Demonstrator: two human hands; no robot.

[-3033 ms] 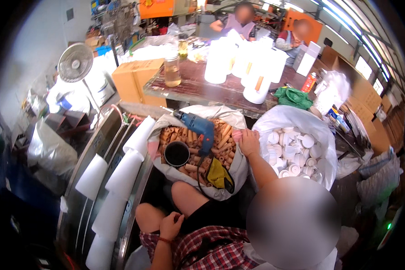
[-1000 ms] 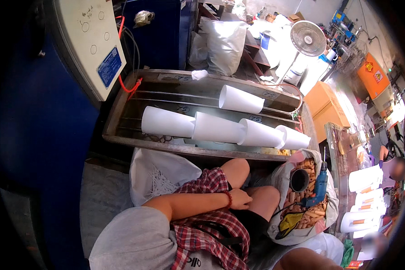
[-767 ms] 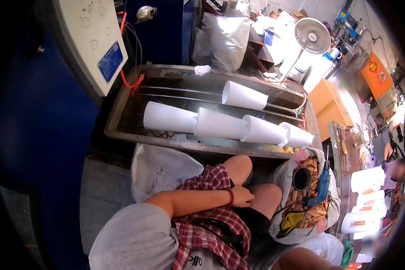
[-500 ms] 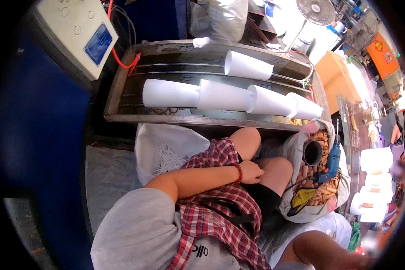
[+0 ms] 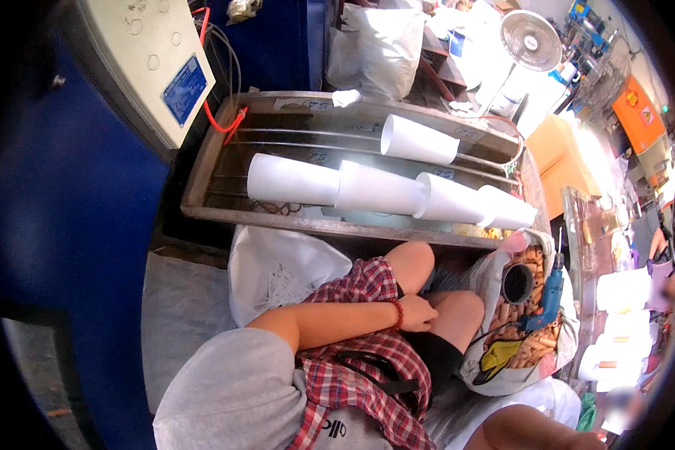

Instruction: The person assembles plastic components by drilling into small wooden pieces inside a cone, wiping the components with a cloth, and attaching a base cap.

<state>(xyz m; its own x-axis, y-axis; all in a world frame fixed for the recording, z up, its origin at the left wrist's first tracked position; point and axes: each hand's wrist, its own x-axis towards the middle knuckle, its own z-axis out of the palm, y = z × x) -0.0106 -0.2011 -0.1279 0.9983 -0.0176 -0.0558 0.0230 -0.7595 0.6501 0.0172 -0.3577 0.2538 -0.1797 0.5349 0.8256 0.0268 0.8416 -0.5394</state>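
My left hand (image 5: 418, 313), with a red bead bracelet (image 5: 398, 315) at its wrist, rests on my bare thigh by the knee. Its fingers are loosely curled, and nothing shows in them. At the lower right only my right forearm (image 5: 529, 429) shows; the hand lies beyond the picture's edge. In front of my knees is a long shallow trough (image 5: 352, 226) with thin metal rods. White tapered tubes (image 5: 382, 187) lie in it end to end in a row, and another white tube (image 5: 418, 140) lies on the rods behind them.
Right of my knees, a sack (image 5: 484, 300) of small brown cylinders holds a blue power drill (image 5: 553, 296), a dark cup (image 5: 517, 283) and a yellow-black item (image 5: 499, 358). A white bag (image 5: 249, 259) of thin white strips sits left. Beyond stand a control box (image 5: 146, 52) and fan (image 5: 531, 41).
The view has tilted, so the trough and my lap sit lower in the picture. My left hand stays on my leg. The right forearm has slipped further out at the bottom edge.
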